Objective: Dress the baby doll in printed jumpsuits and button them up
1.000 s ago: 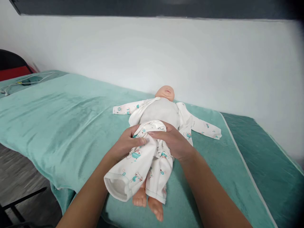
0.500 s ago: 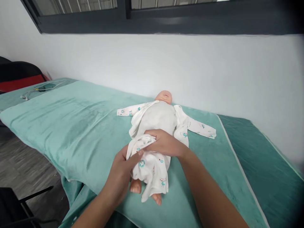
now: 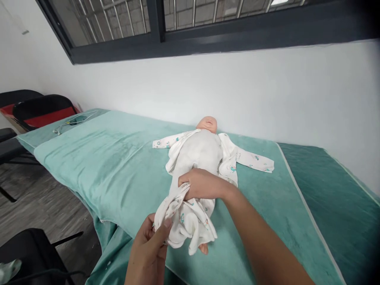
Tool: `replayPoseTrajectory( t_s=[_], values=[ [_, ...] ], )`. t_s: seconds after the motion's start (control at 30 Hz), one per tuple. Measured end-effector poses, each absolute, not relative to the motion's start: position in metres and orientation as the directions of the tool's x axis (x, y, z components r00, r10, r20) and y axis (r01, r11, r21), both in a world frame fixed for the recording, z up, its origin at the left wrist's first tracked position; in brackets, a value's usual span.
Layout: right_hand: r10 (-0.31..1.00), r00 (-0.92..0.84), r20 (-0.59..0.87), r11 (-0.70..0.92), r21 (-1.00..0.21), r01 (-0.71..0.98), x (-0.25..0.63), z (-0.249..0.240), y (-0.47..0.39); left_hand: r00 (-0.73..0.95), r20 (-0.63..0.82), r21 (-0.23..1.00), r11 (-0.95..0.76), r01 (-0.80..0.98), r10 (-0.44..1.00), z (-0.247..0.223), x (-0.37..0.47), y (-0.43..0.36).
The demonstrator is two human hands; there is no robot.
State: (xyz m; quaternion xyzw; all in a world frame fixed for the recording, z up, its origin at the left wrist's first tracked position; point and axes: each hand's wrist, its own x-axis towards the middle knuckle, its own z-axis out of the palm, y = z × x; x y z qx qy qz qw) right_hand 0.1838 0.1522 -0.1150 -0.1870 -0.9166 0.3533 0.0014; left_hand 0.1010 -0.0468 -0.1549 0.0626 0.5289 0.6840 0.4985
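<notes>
A baby doll (image 3: 207, 124) lies on its back, its head toward the wall. Its white patterned top (image 3: 228, 158) is open at the front, with both sleeves spread out over a white cloth body. Around the doll's legs is a bunched pair of white printed baby pants (image 3: 194, 227). My left hand (image 3: 151, 241) pinches the lower left edge of the pants between thumb and fingers. Higher up, at the doll's lower belly, my right hand (image 3: 203, 184) is closed on the gathered cloth. One foot (image 3: 203, 248) shows below the hem; the other is hidden.
A teal sheet (image 3: 118, 158) covers the bed, which stands against a white wall (image 3: 208, 87) under a barred window. A cord (image 3: 74, 120) lies at the bed's far left end. Black and red chairs (image 3: 44, 111) stand beyond it, and a black chair (image 3: 32, 253) is at lower left.
My left hand has moved down, drawing the edge of the pants lower so one foot is now covered. My right hand remains near the waist. The camera view has tilted up and left.
</notes>
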Motion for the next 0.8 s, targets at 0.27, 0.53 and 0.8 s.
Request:
replayPoseTrajectory(
  t_s=[0.27,0.53,0.8],
  values=[
    [0.355,-0.922,-0.154,0.763,-0.523,0.381,0.185,-0.118,0.148,-0.547,-0.505,0.756,0.036,-0.653,0.667,-0.197,0.102,-0.067],
    [0.359,-0.922,-0.147,0.821,-0.419,0.387,0.183,-0.118,0.143,-0.569,-0.468,0.814,0.079,-0.576,0.676,-0.226,0.097,-0.067],
    [0.327,-0.931,-0.16,0.799,-0.48,0.363,0.182,-0.121,0.149,-0.382,-0.4,0.867,0.209,-0.452,0.833,-0.222,0.075,-0.058]
  ],
)
